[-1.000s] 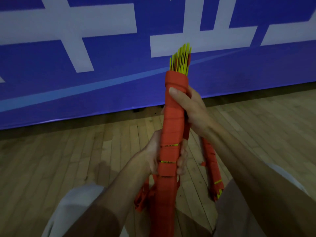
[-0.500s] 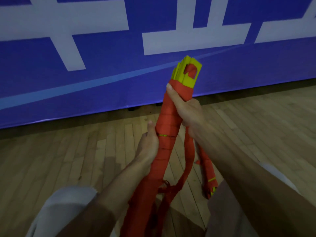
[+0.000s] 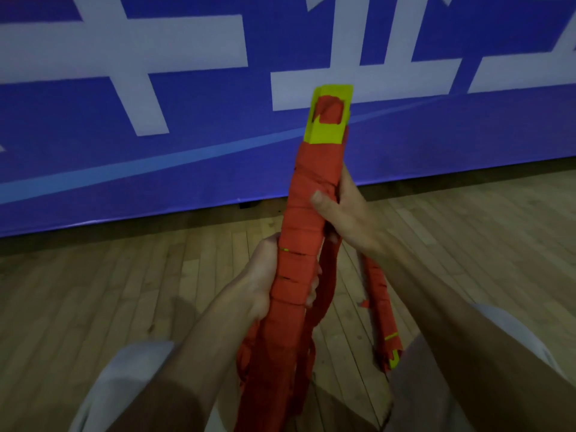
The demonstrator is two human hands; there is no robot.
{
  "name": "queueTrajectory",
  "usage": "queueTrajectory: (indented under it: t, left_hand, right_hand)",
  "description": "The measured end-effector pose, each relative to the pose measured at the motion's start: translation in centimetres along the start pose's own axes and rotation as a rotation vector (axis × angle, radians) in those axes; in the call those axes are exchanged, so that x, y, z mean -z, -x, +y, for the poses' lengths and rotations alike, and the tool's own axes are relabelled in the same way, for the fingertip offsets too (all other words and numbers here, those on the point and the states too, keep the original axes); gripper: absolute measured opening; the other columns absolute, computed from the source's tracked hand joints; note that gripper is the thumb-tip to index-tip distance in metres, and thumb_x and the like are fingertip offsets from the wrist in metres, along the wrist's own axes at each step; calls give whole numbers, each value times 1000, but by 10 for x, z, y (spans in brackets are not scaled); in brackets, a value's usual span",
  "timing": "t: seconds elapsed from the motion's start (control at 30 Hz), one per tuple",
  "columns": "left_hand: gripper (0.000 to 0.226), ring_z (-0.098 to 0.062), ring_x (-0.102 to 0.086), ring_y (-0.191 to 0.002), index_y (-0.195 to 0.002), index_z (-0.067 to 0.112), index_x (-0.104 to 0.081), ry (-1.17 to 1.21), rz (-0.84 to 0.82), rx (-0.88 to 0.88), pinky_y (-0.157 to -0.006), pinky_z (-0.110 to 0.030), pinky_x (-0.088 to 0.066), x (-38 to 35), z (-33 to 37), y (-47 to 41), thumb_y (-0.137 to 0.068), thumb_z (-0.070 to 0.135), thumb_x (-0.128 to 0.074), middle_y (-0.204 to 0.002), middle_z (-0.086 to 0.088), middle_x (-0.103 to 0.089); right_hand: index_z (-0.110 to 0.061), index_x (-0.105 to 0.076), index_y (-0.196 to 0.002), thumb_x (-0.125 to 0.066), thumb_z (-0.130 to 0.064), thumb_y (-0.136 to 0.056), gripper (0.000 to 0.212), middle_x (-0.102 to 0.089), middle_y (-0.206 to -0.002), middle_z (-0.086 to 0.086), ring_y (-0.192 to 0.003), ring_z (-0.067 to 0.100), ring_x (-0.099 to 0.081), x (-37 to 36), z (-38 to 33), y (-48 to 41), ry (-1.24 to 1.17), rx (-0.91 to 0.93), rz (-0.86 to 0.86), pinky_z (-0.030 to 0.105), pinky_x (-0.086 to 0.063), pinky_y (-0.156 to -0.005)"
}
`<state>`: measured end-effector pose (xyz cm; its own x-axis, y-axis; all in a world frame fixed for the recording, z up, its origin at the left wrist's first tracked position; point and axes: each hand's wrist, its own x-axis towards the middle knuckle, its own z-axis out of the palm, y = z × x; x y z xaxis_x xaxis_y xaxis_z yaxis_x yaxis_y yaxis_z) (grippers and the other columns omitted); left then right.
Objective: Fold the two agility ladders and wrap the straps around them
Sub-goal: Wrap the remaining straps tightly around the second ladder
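Both hands clamp the wrapped agility ladder [image 3: 311, 169], left hand [image 3: 265, 275] low, right hand [image 3: 346, 210] at its one o'clock; slack in the loose strap [image 3: 325, 285] could unravel the coils.

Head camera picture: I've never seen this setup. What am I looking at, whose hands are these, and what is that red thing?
There is no machine here. One camera worn on a person's head looks down at their bare hands. The left hand grips the red-wrapped ladder low and the right hand grips it higher. Its yellow rungs stick out on top, and a loose strap hangs beneath. A second wrapped ladder shows behind the right forearm. Below is wooden floor.
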<state>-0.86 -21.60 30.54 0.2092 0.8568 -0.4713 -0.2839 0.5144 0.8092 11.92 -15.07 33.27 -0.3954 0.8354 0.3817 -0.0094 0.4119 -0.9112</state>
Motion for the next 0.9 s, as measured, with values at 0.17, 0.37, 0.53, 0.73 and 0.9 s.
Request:
queueTrajectory:
  t: [0.17, 0.37, 0.53, 0.73, 0.9]
  left_hand:
    - [65, -25, -53, -36, -58, 3, -64, -45, -323, 41, -48, -24, -47, 1, 3, 10, -70, 58, -30, -45, -15, -53]
    - [63, -29, -61, -47, -72, -2, -65, -72, -101, -50, -49, -29, -54, -10, 5, 7, -89, 50, -34, -58, -18, -63]
    - [55, -14, -69, -89, -104, 28, -68, -465, 331, -536, -84, -38, -54, -16, -22, -18, -93, 64, -27, -93, 0, -74]
    - [39, -2, -60, -56, -109, 31, -52, -754, 453, -533, -52, -21, -47, -24, -27, -25, -78, 43, -73, -79, 7, -65]
    - [22, -12, -63, -54, -92, 22, -59, -686, 484, -447, -51, -28, -52, -11, -28, -28, -74, 23, -70, -73, 0, -68]
  right_hand:
    - [3, -42, -131, -87, -57, -48, 111, -70, -83, 17, -57, 11, -69, -7, -19, 6, -399, -76, -259, 17, -50, -46]
    - [-11, -64, -88, -80, -39, -54, 48, -72, -75, 10, -67, 22, -71, -4, -15, 0, -341, -117, 42, 32, -57, -61]
    - [-16, -72, -89, -90, -43, -58, 45, -73, -75, -3, -71, 14, -69, 6, -4, -10, -209, -266, 434, 34, -58, -70]
    - [-20, -59, -69, -83, -53, -67, 41, -44, -41, -14, -32, 4, -35, 13, 4, -6, -88, -531, 421, 21, -27, -39]
    - [-20, -69, -77, -68, -59, -80, 39, -66, -65, -14, -58, -7, -61, 17, 5, -5, 180, -455, 167, 9, -45, -51]
